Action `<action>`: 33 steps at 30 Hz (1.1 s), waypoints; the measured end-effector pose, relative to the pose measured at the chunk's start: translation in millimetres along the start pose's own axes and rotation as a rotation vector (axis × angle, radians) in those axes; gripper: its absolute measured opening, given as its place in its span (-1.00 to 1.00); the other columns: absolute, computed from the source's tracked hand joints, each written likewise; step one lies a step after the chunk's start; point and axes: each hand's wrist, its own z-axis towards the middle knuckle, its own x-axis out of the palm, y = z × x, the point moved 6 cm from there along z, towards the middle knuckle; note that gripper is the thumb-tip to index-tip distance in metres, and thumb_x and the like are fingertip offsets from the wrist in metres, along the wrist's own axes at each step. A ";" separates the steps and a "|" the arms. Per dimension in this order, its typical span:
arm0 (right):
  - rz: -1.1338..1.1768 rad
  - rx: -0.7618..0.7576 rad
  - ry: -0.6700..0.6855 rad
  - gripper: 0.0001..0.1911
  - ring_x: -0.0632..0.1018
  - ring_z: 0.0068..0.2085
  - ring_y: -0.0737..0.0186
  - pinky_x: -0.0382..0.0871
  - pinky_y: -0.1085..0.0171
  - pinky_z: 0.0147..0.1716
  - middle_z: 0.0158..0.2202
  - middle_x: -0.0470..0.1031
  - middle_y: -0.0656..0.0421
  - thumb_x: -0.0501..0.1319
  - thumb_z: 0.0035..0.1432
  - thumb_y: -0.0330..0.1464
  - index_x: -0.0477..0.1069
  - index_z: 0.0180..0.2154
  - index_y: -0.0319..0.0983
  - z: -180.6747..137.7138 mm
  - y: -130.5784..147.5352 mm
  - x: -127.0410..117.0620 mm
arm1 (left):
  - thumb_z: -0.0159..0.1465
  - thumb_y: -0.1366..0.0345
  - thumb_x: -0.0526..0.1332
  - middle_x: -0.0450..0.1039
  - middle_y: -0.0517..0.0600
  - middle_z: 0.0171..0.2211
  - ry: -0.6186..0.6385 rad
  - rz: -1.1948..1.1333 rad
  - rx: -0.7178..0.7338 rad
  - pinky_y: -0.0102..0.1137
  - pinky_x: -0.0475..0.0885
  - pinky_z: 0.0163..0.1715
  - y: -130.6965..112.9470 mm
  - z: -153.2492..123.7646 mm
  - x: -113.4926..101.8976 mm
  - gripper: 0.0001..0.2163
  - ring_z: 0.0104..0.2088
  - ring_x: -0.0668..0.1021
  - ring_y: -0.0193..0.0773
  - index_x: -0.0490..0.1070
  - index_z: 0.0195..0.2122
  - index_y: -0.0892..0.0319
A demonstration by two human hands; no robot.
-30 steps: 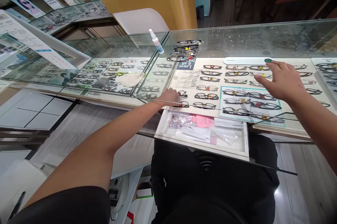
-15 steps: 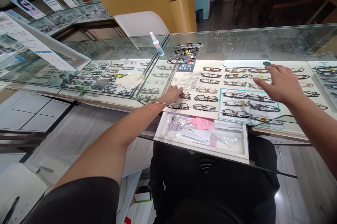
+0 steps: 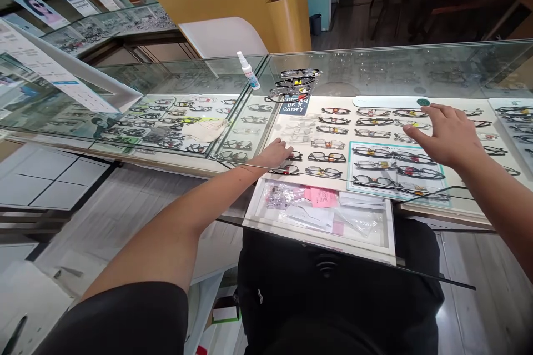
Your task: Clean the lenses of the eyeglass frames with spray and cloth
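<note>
My left hand point(image 3: 272, 154) reaches into the glass display case, its fingers stretched out and pointing right, low over the near-left end of the eyeglasses rows. Its fingertips are beside dark-framed eyeglasses point(image 3: 296, 155), partly hidden by the hand; I cannot tell whether they touch. Just below lies another dark pair point(image 3: 287, 170). My right hand point(image 3: 452, 135) is open, thumb and fingers spread, above the rows on the right, and it holds nothing. Under it are partly hidden clear-framed eyeglasses point(image 3: 412, 123). Farther back, several eyeglasses point(image 3: 297, 81) are lined up near a white spray bottle point(image 3: 249, 71).
An open white drawer point(image 3: 387, 227) with plastic bags and pink paper juts out before my lap. A framed mat point(image 3: 350, 169) carries several eyeglasses. At left are a beige cloth point(image 3: 206, 130) and a slanted sign point(image 3: 62, 74). A person sits behind the yellow counter point(image 3: 233, 5).
My left hand has shifted slightly, its fingers now more stretched out over the eyeglasses. The right hand stays nearly still, and the view has moved a little.
</note>
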 end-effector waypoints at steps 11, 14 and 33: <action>-0.014 0.000 0.001 0.01 0.28 0.49 -0.40 0.22 -0.32 0.44 0.53 0.24 -0.19 -0.11 0.36 0.28 0.24 0.49 -0.28 1.0 -2.1 2.4 | 0.39 0.33 0.12 0.60 0.29 -0.11 -0.004 -0.023 0.058 -0.04 0.15 0.22 1.3 -9.9 6.1 -0.78 0.17 0.46 0.20 0.49 -0.01 0.12; -0.017 0.002 0.004 0.02 0.28 0.49 -0.39 0.22 -0.32 0.44 0.52 0.25 -0.17 -0.12 0.35 0.29 0.23 0.50 -0.27 1.1 -1.5 1.5 | 0.35 0.31 0.18 0.54 0.33 0.13 -0.035 -0.023 0.073 -0.01 0.13 0.28 2.5 -23.3 2.1 -0.71 0.29 0.39 0.23 0.47 0.08 0.15; -0.012 -0.002 0.025 0.02 0.28 0.49 -0.44 0.22 -0.33 0.43 0.53 0.23 -0.20 -0.12 0.38 0.28 0.21 0.51 -0.33 0.2 0.5 -0.5 | 0.38 0.40 0.23 0.38 0.15 0.41 -0.073 0.120 0.142 -0.02 0.18 0.34 -0.6 -51.1 -1.2 -0.79 0.44 0.33 0.13 0.67 -0.11 0.11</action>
